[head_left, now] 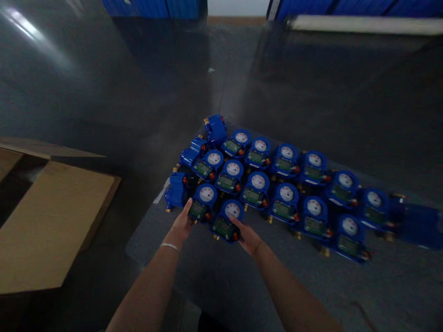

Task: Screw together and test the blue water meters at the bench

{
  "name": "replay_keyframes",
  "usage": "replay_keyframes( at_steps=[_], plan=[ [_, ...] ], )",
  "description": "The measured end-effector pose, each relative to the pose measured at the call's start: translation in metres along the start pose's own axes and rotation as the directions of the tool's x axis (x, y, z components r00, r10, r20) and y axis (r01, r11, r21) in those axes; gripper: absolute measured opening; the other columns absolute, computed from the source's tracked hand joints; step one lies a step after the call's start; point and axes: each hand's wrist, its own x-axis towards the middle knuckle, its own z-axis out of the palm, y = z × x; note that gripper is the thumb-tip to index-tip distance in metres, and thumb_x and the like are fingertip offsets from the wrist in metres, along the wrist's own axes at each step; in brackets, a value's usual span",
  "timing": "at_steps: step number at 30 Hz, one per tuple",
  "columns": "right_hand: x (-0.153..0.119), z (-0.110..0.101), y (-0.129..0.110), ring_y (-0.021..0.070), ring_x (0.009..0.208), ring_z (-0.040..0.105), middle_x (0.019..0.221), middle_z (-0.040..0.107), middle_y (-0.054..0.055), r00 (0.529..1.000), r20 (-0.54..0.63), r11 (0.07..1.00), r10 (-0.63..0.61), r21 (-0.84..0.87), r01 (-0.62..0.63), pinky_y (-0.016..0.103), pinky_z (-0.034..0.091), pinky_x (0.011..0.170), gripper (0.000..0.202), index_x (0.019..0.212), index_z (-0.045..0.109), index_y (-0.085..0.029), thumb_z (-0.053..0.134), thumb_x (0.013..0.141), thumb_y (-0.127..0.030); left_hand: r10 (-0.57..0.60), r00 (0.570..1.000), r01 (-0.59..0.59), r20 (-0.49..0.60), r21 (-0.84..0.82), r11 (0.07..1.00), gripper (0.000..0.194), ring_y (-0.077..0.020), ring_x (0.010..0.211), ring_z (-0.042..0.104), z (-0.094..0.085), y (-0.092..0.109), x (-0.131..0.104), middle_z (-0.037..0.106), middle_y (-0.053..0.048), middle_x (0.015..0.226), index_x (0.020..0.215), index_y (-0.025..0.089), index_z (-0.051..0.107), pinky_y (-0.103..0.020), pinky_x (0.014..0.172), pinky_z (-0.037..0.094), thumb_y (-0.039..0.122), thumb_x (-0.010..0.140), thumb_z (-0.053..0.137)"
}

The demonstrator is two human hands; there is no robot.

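Observation:
My left hand (182, 223) is closed on the left edge of a blue water meter (206, 193), its thumb up beside the small green display board and its other fingers mostly hidden. With my right hand (248, 236) I grip the right side of a second water meter (224, 228), the thumb near its white round dial. Both meters lie face up, side by side, at the near left of the group. Behind them more face-up meters (258, 182) sit in rows. At the left end, a few blue meters (177, 190) lie tilted or turned over.
The meters rest on a grey table (166, 258) with a rounded left corner. An open cardboard box (44, 221) stands left of it. A blue lid-like piece (420, 226) lies at the right end. Across the floor are blue stacks (152, 7) and a long white roll (363, 25).

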Motion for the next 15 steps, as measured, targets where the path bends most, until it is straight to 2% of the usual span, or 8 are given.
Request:
replay_keyframes(
  at_steps=[5,9,12,15],
  plan=[
    [-0.002,0.005,-0.001,0.0216,0.091,0.076,0.105,0.078,0.012,1.0,-0.004,0.998,-0.008,0.069,0.008,0.029,0.062,0.078,0.035,0.106,0.072,-0.012,0.077,0.081,-0.036,-0.043,0.999,0.043,0.017,-0.016,0.999,0.039,-0.0165,0.077,0.071,-0.006,-0.002,-0.007,0.077,-0.006,0.1,0.115,0.017,0.067,-0.026,0.067,0.054,0.044,0.087,0.072],
    [-0.008,0.002,0.005,0.0222,0.094,0.076,0.109,0.077,0.011,0.999,-0.025,0.994,-0.045,0.099,0.048,0.029,0.062,0.077,0.041,0.11,0.069,-0.014,0.079,0.078,-0.036,-0.039,0.999,0.039,-0.002,-0.024,0.999,0.036,-0.0159,0.074,0.071,-0.006,-0.004,-0.008,0.077,-0.007,0.097,0.115,0.016,0.067,-0.024,0.063,0.054,0.042,0.088,0.07],
    [-0.021,-0.006,0.02,0.0233,0.093,0.076,0.105,0.078,0.011,0.998,-0.035,0.992,-0.045,0.116,0.049,0.031,0.062,0.077,0.047,0.109,0.068,-0.013,0.082,0.073,-0.04,-0.035,0.999,0.035,-0.01,-0.006,0.999,0.028,-0.0166,0.078,0.072,-0.008,-0.015,-0.016,0.077,-0.008,0.099,0.109,0.015,0.068,-0.024,0.067,0.057,0.035,0.09,0.067],
    [-0.05,-0.017,0.045,0.0253,0.089,0.076,0.097,0.078,0.01,1.0,-0.016,0.99,-0.026,0.141,0.028,0.034,0.061,0.08,0.055,0.107,0.069,-0.012,0.085,0.064,-0.044,-0.057,0.998,0.058,-0.032,0.035,0.998,0.025,-0.0193,0.089,0.074,-0.022,-0.036,-0.041,0.076,-0.009,0.1,0.107,0.015,0.069,-0.026,0.078,0.059,0.033,0.091,0.064]
  ],
)
